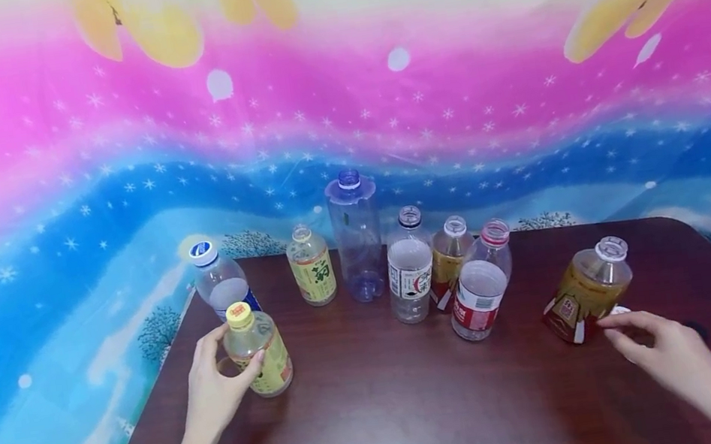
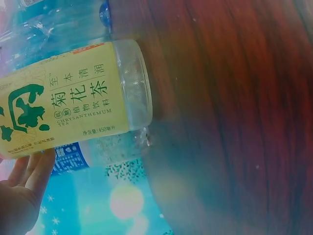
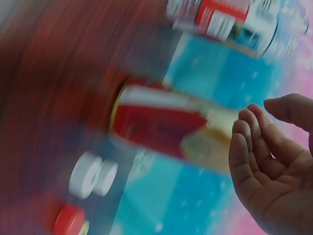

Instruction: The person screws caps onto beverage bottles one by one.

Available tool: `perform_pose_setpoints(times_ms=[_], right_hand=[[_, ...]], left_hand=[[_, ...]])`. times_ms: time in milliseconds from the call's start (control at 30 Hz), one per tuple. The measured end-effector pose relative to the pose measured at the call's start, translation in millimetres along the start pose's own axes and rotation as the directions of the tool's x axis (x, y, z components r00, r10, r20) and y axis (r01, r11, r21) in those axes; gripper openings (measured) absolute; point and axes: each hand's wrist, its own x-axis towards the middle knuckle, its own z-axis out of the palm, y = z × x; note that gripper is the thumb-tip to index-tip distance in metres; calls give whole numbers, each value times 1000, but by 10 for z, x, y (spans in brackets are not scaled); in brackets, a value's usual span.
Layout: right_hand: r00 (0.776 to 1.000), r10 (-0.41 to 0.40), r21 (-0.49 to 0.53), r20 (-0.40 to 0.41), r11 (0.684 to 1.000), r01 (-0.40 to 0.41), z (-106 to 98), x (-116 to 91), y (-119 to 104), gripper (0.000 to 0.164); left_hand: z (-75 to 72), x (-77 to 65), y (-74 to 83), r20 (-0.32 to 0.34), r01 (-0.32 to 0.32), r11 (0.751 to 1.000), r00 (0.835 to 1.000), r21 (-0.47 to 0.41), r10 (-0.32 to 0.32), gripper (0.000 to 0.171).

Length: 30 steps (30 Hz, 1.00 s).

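In the head view my left hand [image 1: 211, 386] grips a yellow-labelled chrysanthemum tea bottle [image 1: 266, 360] with a yellow cap, thumb on one side and fingers on the other. The left wrist view shows the lower part of this tea bottle [image 2: 73, 98] and the fingers [image 2: 36, 178] behind it. My right hand [image 1: 670, 352] is beside an uncapped bottle with a gold and dark red label [image 1: 587, 295]. From the right wrist, this gold-labelled bottle [image 3: 166, 127] looks blurred; the right hand's fingers are loosely bent, thumb apart, with nothing between them.
A blue-capped bottle [image 1: 224, 282] stands behind the left hand. Along the back are a second chrysanthemum bottle [image 1: 313, 270], a tall purple-tinted bottle [image 1: 359, 244] and several other uncapped bottles. Loose white caps [image 3: 90, 176] and a red cap [image 3: 68, 220] lie on the table's right side.
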Motion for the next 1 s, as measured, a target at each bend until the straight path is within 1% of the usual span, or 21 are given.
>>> perform_pose_setpoints(times_ms=[67,133,233,267,333,367,433,467,533,567,667,767,933,1000], right_hand=[[999,45,-31,19,999,-44,-78,2,134,20],[995,104,-51,13,993,-103,-145,-4,255,23],[980,197,-74,10,978,-196,-221,20,397,28],[976,218,-83,4,973,-217,-236,28,444,29],[965,260,-99,20,961,-257,-265,45,540,32],[962,270,-110,35,958,-265,-281,54,595,33],[950,301,-130,86,948,-289,-310,73,701,35],[943,313,-140,114,945,-296,-326,79,753,36],[926,340,-155,164,936,-317,-354,83,854,37],[922,346,-165,175,933,-320,-366,84,904,37],[928,323,-171,187,941,-293,-264,179,980,35],[926,334,-198,174,933,-300,-163,232,1060,36],[901,390,-269,189,903,-334,-63,239,1137,42],[894,401,-275,198,899,-342,-17,247,1144,40]], left_hand=[[-16,2,-18,-5,-5,1000,1000,-18,5,61],[-40,10,-19,-8,-12,1000,1000,-25,12,61],[-91,14,-35,-16,-5,1000,1000,-25,5,62],[-106,13,-39,-18,2,1000,1000,-22,-2,62],[-126,10,-54,-23,18,1000,1000,-20,-19,64],[-128,8,-61,-26,23,1000,999,-21,-24,64],[-112,9,-68,-28,29,999,999,-21,-30,65],[-97,14,-62,-26,42,999,999,-20,-42,66],[-46,30,-59,-20,49,998,999,-38,-50,69],[-13,40,-51,-14,56,997,998,-50,-57,69],[-35,31,-68,-13,96,994,995,-58,-97,70],[-18,28,-68,-6,110,992,994,-65,-111,68],[37,49,-72,18,90,993,996,-71,-89,66],[34,51,-92,21,88,993,996,-77,-87,66]])
